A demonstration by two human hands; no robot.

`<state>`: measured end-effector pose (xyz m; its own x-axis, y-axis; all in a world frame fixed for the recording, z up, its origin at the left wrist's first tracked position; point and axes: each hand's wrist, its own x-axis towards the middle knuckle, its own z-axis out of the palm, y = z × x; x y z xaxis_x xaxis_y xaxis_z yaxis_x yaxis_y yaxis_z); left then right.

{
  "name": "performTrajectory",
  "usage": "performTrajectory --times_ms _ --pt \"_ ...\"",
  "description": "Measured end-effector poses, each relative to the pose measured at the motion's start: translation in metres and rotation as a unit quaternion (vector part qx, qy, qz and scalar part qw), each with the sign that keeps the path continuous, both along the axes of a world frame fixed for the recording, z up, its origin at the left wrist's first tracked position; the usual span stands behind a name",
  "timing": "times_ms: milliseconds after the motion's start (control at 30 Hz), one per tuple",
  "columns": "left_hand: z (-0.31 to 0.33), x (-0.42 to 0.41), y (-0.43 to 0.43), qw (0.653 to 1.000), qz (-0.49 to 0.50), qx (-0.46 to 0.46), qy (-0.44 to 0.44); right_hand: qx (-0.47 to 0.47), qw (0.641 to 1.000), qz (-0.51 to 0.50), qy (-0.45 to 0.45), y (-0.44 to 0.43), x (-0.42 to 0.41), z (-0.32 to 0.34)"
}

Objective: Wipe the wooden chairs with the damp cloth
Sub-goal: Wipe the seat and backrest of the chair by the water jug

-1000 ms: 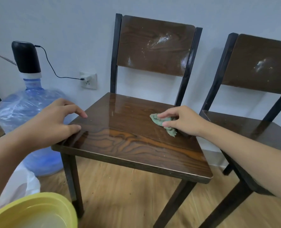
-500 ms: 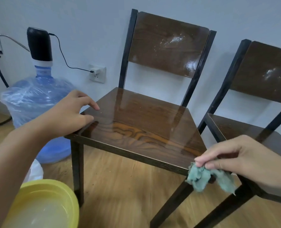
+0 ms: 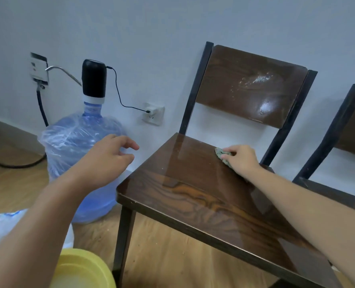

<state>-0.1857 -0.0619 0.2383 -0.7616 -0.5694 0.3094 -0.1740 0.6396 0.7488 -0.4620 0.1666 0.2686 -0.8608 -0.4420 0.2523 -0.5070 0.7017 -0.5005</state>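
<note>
Cloth (image 3: pixel 222 155) lies bunched on the rear right part of the seat of the wooden chair (image 3: pixel 193 196), right of frame centre, pinned under my right hand (image 3: pixel 240 160), whose fingers are curled down over it and pressing it to the wood. My left hand (image 3: pixel 108 161) hangs in the air left of the seat, fingers loosely spread, holding nothing, in front of the blue water jug (image 3: pixel 79 154). White smears mark the chair's backrest (image 3: pixel 249 88). A yellow basin (image 3: pixel 83 271) sits at the lower left edge.
</note>
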Motion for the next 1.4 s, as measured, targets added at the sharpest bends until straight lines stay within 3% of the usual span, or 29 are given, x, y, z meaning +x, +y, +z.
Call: performTrajectory --times_ms 200,400,567,667,733,833,900,967,1067,1200,1400 --pt "-0.006 0.002 -0.006 1.000 0.005 -0.001 -0.005 0.027 0.982 0.189 0.011 0.003 0.082 0.000" --pt "-0.002 0.002 0.004 0.999 -0.016 0.006 -0.042 0.015 0.942 0.331 -0.061 0.019 0.171 0.005" --pt "0.003 0.011 0.012 0.999 -0.020 0.030 -0.030 0.093 0.902 0.403 -0.124 0.037 0.193 0.038" --pt "0.004 0.018 0.009 0.999 -0.024 0.038 -0.024 0.078 0.924 0.353 -0.124 0.035 0.157 0.059" --pt "0.003 0.021 0.005 0.999 -0.023 0.040 -0.023 -0.019 0.960 0.252 -0.123 0.019 0.112 0.061" --pt "0.003 0.021 0.001 0.999 -0.012 0.045 -0.010 -0.145 0.976 0.074 -0.144 -0.014 0.033 0.043" --pt "0.002 0.019 0.000 0.999 -0.005 0.043 0.002 -0.152 0.982 -0.020 -0.109 -0.034 -0.001 0.025" --pt "0.000 0.016 -0.001 0.999 -0.004 0.045 0.011 -0.092 0.991 -0.061 -0.070 -0.052 -0.013 0.009" --pt "-0.005 0.011 -0.004 0.999 -0.009 0.046 0.011 -0.023 0.999 -0.018 -0.041 -0.078 -0.002 0.001" --pt "-0.011 0.005 -0.010 0.999 -0.011 0.050 0.002 0.019 0.992 0.122 -0.007 -0.102 0.031 -0.001" --pt "-0.014 0.003 -0.012 0.999 0.003 0.036 -0.005 0.026 0.966 0.258 -0.003 -0.079 0.093 0.002"
